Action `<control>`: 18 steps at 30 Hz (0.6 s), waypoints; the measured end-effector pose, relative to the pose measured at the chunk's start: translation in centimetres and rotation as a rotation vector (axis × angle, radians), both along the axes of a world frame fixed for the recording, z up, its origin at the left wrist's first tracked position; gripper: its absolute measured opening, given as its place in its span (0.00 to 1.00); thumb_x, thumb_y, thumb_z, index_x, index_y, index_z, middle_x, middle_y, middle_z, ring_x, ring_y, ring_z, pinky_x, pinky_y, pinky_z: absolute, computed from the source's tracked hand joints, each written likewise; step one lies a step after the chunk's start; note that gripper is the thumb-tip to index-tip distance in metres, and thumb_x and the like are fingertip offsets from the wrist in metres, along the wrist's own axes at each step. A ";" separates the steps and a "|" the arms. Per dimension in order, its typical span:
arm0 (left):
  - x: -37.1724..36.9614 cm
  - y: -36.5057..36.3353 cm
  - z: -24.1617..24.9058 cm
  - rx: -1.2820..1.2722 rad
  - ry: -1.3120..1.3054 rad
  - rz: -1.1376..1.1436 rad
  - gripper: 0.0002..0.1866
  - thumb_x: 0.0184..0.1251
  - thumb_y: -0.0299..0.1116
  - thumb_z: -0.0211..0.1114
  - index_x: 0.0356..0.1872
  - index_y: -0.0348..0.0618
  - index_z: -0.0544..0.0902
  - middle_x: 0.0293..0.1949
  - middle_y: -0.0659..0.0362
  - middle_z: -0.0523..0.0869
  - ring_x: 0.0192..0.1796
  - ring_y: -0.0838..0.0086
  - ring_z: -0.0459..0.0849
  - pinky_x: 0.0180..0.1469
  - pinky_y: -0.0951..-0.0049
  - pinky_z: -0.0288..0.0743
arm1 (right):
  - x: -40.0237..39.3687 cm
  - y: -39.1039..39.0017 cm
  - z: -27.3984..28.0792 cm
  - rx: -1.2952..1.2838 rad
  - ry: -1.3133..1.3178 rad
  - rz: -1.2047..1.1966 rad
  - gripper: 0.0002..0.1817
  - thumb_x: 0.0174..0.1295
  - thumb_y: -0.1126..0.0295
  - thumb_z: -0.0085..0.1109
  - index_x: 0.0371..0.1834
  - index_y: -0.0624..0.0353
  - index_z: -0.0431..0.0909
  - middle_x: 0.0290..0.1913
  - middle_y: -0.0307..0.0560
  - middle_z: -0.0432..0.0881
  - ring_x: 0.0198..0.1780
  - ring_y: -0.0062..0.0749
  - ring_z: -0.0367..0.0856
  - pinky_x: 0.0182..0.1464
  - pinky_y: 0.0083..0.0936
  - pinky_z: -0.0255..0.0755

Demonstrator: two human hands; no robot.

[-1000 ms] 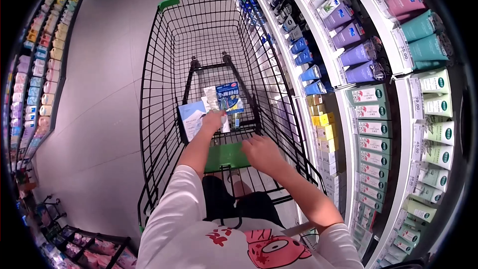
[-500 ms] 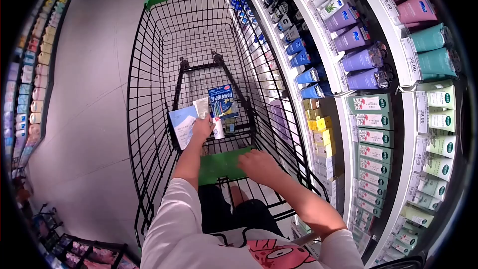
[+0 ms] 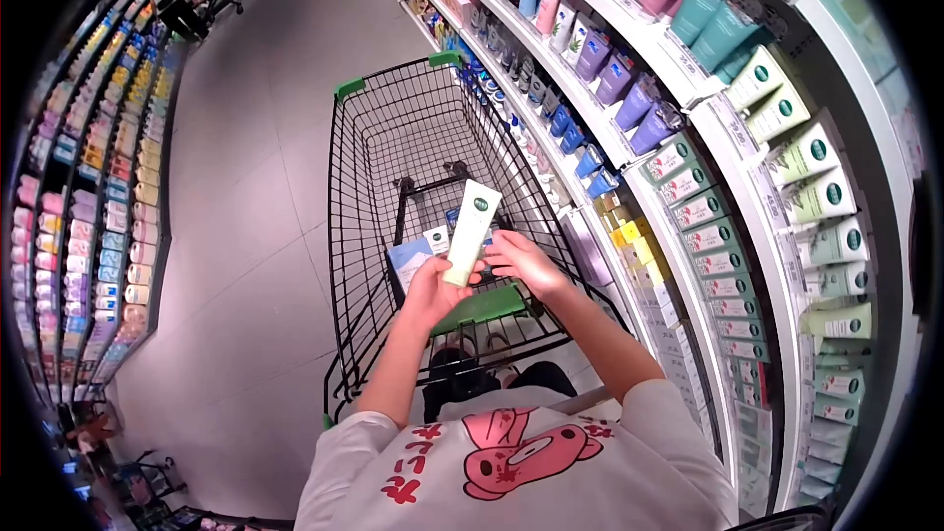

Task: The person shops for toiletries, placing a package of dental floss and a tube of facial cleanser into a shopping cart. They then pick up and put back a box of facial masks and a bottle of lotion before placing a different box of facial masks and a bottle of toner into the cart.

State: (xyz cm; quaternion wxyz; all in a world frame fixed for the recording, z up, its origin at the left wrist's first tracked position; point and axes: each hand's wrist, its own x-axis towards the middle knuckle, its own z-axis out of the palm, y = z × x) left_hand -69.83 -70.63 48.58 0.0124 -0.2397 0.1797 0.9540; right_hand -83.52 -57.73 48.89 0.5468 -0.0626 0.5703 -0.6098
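A pale green and white squeeze tube (image 3: pixel 473 228) with a dark green oval logo stands up from my left hand (image 3: pixel 431 291), whose fingers are closed round its lower end. My right hand (image 3: pixel 526 264) is just to the right, with fingers spread toward the tube. Both hands are above the rear of a black wire shopping cart (image 3: pixel 344 206), near its green handle panel (image 3: pixel 480 306). Inside the cart, a light blue box (image 3: pixel 407 261) lies beside a white item with a dark green logo (image 3: pixel 436 240). A dark blue pack is mostly hidden behind the raised tube.
On the right, shelves carry purple tubes (image 3: pixel 615 79), teal tubes (image 3: pixel 723 25) and stacked green boxes (image 3: pixel 713 236). Bottle-filled shelves (image 3: pixel 108 226) line the left, across the grey floor (image 3: pixel 236 167). A person (image 3: pixel 175 0) is at the far left.
My left hand has risen from inside the cart, now holding the tube up. My right hand has left the green handle and spread its fingers. The view has shifted, bringing a person into sight.
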 end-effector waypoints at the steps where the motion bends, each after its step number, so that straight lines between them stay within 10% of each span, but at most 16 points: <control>1: 0.4 1.4 1.2 0.013 0.060 0.013 0.24 0.54 0.31 0.47 0.55 0.34 0.65 0.44 0.48 0.79 0.38 0.66 0.81 0.35 0.69 0.76 | 0.2 0.9 2.7 -0.127 -0.113 0.020 0.20 0.66 0.58 0.42 0.52 0.63 0.65 0.45 0.46 0.74 0.44 0.31 0.75 0.51 0.28 0.67; 6: 1.0 6.9 4.7 -0.480 -0.068 -0.092 0.21 0.67 0.39 0.50 0.56 0.39 0.66 0.50 0.60 0.73 0.52 0.76 0.72 0.52 0.75 0.65 | 3.2 3.9 5.2 -0.225 0.162 -0.076 0.14 0.62 0.73 0.49 0.48 0.68 0.64 0.44 0.49 0.76 0.47 0.26 0.74 0.50 0.22 0.67; 18: 3.7 8.0 3.7 -0.422 -0.145 0.077 0.21 0.66 0.41 0.52 0.54 0.39 0.69 0.48 0.61 0.75 0.50 0.77 0.71 0.52 0.75 0.62 | 5.5 3.4 3.0 -0.086 0.509 -0.061 0.08 0.61 0.72 0.52 0.37 0.67 0.71 0.32 0.43 0.80 0.34 0.18 0.76 0.36 0.16 0.69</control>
